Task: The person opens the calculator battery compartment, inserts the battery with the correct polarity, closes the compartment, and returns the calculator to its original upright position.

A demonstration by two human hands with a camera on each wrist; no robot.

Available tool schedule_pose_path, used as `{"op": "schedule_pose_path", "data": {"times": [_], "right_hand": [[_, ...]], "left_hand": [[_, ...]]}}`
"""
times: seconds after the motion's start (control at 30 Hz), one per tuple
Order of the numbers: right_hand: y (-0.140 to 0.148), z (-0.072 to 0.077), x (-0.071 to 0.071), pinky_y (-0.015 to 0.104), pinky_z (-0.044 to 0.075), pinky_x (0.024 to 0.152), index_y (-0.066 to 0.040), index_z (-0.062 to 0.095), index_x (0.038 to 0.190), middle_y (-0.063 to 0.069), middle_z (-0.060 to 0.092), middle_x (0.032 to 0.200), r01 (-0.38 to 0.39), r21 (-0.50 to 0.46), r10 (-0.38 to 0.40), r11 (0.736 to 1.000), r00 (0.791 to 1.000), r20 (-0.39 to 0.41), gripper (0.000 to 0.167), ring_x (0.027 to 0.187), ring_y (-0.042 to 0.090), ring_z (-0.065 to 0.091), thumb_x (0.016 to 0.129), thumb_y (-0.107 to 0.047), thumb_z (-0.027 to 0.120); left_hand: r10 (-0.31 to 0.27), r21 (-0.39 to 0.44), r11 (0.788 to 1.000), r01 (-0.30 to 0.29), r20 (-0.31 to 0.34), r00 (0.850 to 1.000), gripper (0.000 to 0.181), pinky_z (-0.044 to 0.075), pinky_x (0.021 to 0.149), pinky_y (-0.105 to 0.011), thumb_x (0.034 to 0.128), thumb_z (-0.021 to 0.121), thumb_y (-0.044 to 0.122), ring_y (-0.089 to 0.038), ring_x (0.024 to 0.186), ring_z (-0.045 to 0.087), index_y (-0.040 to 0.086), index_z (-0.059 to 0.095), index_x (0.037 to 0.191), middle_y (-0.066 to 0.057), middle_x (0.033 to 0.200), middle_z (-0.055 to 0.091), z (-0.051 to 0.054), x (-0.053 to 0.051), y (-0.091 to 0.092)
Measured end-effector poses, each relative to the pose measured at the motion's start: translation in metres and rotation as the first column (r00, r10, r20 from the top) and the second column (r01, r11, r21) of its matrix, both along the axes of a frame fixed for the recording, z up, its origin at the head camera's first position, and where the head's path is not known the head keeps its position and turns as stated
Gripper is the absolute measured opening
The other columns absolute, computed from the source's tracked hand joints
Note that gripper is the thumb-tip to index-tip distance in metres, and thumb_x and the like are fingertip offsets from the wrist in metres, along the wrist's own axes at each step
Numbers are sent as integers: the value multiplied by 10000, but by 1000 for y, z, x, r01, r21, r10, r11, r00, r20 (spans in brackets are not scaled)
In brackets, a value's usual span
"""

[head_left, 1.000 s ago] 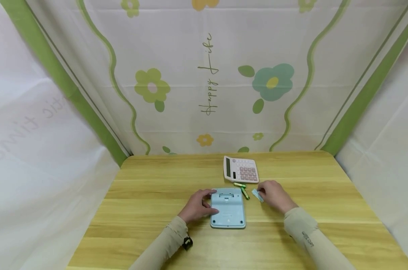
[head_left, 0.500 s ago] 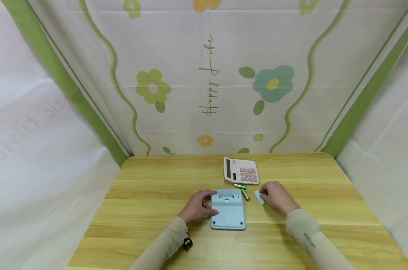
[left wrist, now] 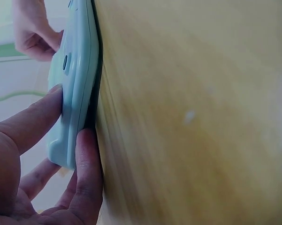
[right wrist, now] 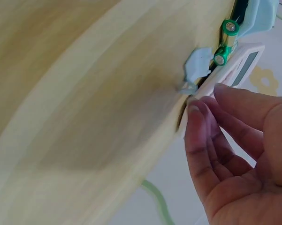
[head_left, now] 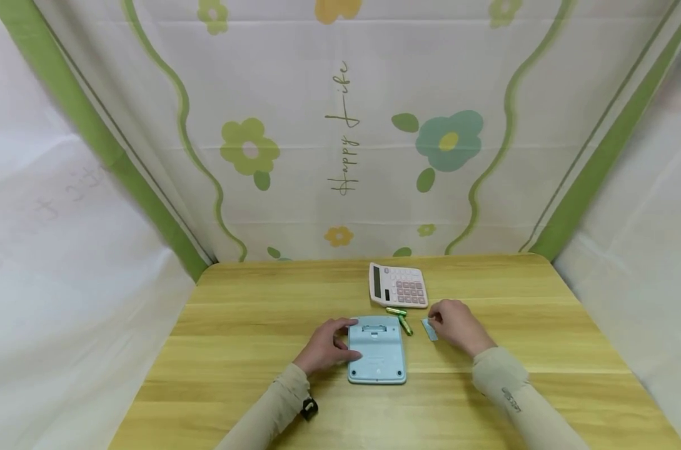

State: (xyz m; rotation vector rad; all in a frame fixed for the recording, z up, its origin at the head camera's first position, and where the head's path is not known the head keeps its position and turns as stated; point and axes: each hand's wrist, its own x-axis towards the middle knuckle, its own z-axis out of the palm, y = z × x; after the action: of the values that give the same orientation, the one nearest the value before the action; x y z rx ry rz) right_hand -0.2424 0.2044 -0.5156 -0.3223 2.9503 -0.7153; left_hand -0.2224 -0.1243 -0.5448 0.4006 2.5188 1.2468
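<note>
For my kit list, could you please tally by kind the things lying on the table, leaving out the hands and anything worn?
Calculators: 2 (blue calculator, pink calculator)
Batteries: 2
Small blue piece: 1
Total: 5

2 beige sleeves [head_left: 275,406], dark lettering [head_left: 511,400] on the right one, black piece [head_left: 309,409] by the left cuff [head_left: 293,380]

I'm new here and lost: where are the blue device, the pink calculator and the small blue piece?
Blue device [head_left: 377,352]: head view, middle of its upper face.
Pink calculator [head_left: 404,289]: head view, its keypad.
Small blue piece [right wrist: 198,64]: right wrist view, its flat face.
</note>
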Motion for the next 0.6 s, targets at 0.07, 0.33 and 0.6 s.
{"op": "schedule_pose_path", "data": {"times": [0.07, 0.33, 0.6], "right_hand": [[-5, 2, 0, 397, 557, 762, -9, 778, 1055, 62, 721, 910, -15, -16, 15, 1000, 1000, -17, 150, 797, 165, 610, 929, -85, 752], [-34, -1, -8, 323, 497, 698, -23, 766, 1114, -1, 655, 834, -58, -53, 59, 997, 998, 23, 212, 742, 146, 556, 917, -101, 766], [-52, -7, -13, 324, 546, 711, -76, 719, 967, -21, 639, 795, -78, 9, 78, 997, 997, 5, 103, 724, 124, 574, 897, -101, 790]], "left_hand": [[3, -1, 1000, -3, 5, 1000, 678, 568, 774, -280, 826, 898, 250, -137, 847, 640, 213, 605, 1436, -71, 1262, 608, -1, 0, 0], [-8, 5, 1000, 8, -18, 1000, 679, 564, 759, -273, 830, 895, 224, -137, 842, 640, 166, 602, 1439, -93, 1253, 608, 0, 1, -1], [-6, 0, 1000, 6, -21, 1000, 678, 560, 753, -263, 833, 893, 229, -128, 840, 636, 175, 599, 1442, -91, 1258, 604, 0, 1, 0]]}}
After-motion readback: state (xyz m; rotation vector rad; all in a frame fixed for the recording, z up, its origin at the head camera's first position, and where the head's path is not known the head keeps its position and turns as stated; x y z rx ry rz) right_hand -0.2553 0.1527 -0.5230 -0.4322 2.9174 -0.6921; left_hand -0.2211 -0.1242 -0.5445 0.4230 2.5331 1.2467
